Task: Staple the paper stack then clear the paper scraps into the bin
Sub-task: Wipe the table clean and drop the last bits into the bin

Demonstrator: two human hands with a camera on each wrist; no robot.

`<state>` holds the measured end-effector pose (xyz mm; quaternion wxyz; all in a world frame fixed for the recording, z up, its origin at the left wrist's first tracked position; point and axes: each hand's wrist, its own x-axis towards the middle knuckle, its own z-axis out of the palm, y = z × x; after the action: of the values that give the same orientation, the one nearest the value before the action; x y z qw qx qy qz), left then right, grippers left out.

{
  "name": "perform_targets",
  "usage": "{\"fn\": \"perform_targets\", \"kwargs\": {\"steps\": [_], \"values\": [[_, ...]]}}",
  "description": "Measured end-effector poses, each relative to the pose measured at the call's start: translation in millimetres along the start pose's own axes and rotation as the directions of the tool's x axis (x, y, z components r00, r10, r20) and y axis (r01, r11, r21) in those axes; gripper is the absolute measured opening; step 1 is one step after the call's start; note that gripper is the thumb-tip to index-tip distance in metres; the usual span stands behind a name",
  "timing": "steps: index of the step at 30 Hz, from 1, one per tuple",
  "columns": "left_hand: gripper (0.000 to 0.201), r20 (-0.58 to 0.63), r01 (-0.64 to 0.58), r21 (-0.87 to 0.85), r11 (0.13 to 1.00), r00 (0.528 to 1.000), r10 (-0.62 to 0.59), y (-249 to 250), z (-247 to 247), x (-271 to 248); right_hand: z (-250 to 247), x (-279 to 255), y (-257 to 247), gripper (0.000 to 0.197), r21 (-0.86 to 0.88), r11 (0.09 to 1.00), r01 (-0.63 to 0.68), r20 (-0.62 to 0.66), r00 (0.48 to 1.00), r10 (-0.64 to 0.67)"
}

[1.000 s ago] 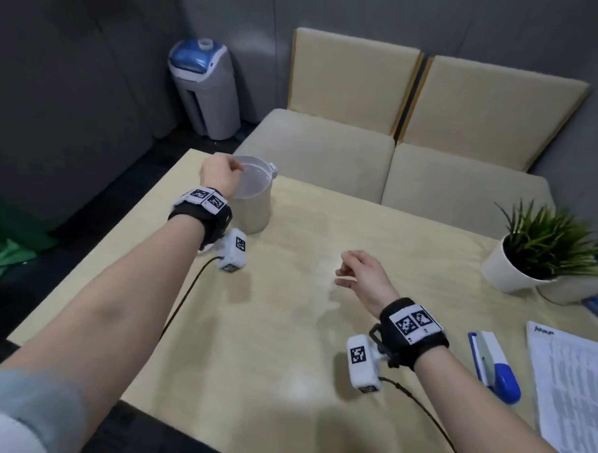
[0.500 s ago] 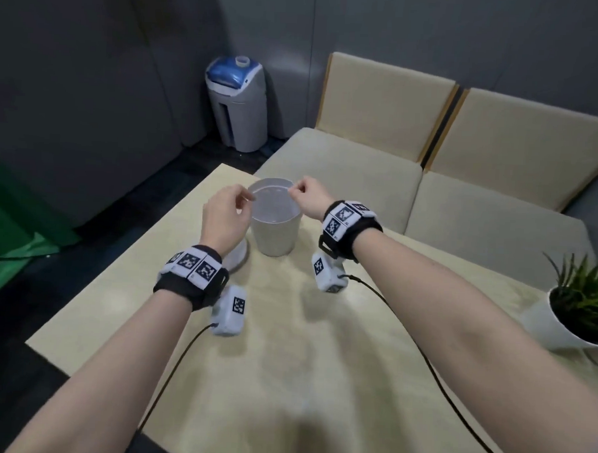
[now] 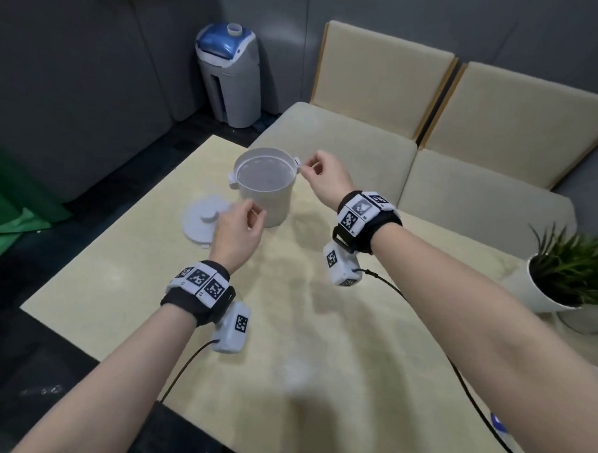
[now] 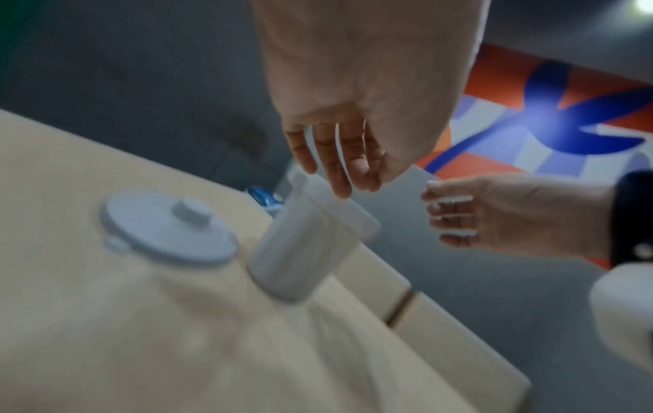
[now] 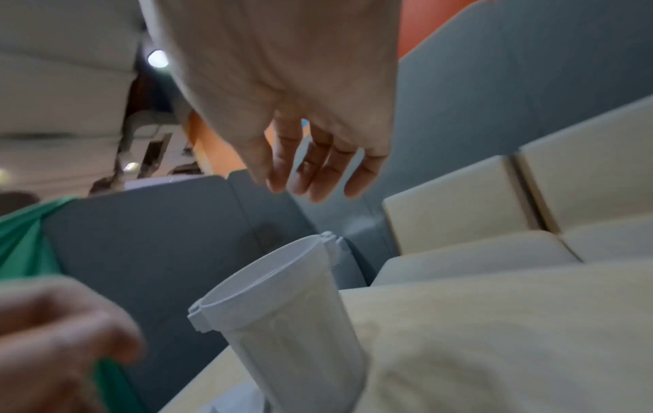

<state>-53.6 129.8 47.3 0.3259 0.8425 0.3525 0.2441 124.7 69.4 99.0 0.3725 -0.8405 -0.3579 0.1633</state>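
A small white bin point(image 3: 263, 190) stands open near the far left corner of the table point(image 3: 319, 347); its lid point(image 3: 203, 224) lies flat to its left. My right hand point(image 3: 314, 168) hovers at the bin's right rim with loose fingers point(image 5: 310, 181) and holds nothing. My left hand point(image 3: 246, 220) floats in front of the bin, between lid and bin, its fingers point(image 4: 339, 178) relaxed and empty. The bin point(image 4: 300, 251) looks empty from above. A sliver of the blue stapler point(image 3: 498, 425) peeks in at the lower right edge. No paper stack or scraps show.
A potted plant point(image 3: 569, 272) in a white pot stands at the table's right edge. Beige sofa seats point(image 3: 345, 142) run behind the table. A water dispenser point(image 3: 229, 72) stands on the floor at the far left. Green cloth point(image 3: 6, 220) lies left of the table.
My right hand travelled from mid-table up to the bin's right rim. My left hand drew back from the rim toward me. The view swung left, away from the stapler and papers.
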Motion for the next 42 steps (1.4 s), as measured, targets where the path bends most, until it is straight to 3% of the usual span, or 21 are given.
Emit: {"fn": "perform_targets", "kwargs": {"steps": [3,6,9,11,13,15,19,22,25,30,35,39,42], "values": [[0.007,0.196,-0.096,0.045,0.994,0.977,0.086,12.6,39.6,-37.4,-21.0,-53.5,52.2,0.017,0.136,0.987,-0.08,-0.006,0.997,0.082],[0.008,0.441,-0.18,0.084,0.98,0.889,0.125,23.7,79.8,-83.4,-38.5,-122.2,117.7,0.01,0.216,0.948,-0.234,-0.024,0.969,0.244],[0.015,0.65,-0.279,0.111,0.954,0.746,0.142,36.5,110.9,-127.8,-46.3,-194.5,179.0,0.013,0.228,0.875,-0.427,-0.068,0.889,0.452],[0.025,0.718,-0.303,0.146,0.942,0.687,0.109,42.5,127.9,-151.4,-43.2,-239.4,208.5,0.016,0.218,0.81,-0.545,-0.144,0.803,0.579],[0.038,0.724,-0.287,0.213,0.934,0.689,0.047,45.5,143.2,-168.8,-34.9,-272.1,225.4,0.015,0.202,0.766,-0.61,-0.223,0.733,0.642],[0.049,0.697,-0.253,0.272,0.928,0.717,-0.009,48.4,157.2,-179.6,-23.8,-287.8,232.7,0.015,0.201,0.753,-0.627,-0.251,0.71,0.658],[0.051,0.628,-0.239,0.329,0.914,0.778,-0.023,57.2,176.2,-188.1,-2.6,-284.8,229.0,0.027,0.141,0.778,-0.613,-0.238,0.741,0.627],[0.039,0.597,-0.173,0.292,0.941,0.802,-0.038,60.6,184.3,-186.4,7.1,-276.7,226.6,0.034,-0.05,0.785,-0.617,-0.255,0.768,0.587],[0.025,0.576,-0.064,0.25,0.966,0.812,-0.095,60.7,186.5,-181.0,10.8,-271.3,226.4,0.031,-0.118,0.775,-0.621,-0.282,0.769,0.573],[0.008,0.605,-0.035,0.198,0.98,0.791,-0.094,57.3,185.3,-170.8,7.8,-268.2,225.0,0.006,-0.062,0.812,-0.581,-0.274,0.792,0.546],[0.004,0.649,-0.134,0.207,0.969,0.76,-0.034,54.3,185.0,-165.7,2.2,-273.7,229.7,0.011,-0.099,0.842,-0.531,-0.221,0.836,0.502],[0.005,0.683,-0.172,0.219,0.96,0.73,-0.025,55.1,186.3,-160.6,-3.2,-276.4,233.1,0.013,0.053,0.818,-0.572,-0.257,0.784,0.565],[0.008,0.711,-0.235,0.23,0.944,0.704,0.002,56.0,187.6,-158.0,-1.9,-274.4,232.3,0.016,-0.006,0.822,-0.57,-0.241,0.798,0.552]]}}
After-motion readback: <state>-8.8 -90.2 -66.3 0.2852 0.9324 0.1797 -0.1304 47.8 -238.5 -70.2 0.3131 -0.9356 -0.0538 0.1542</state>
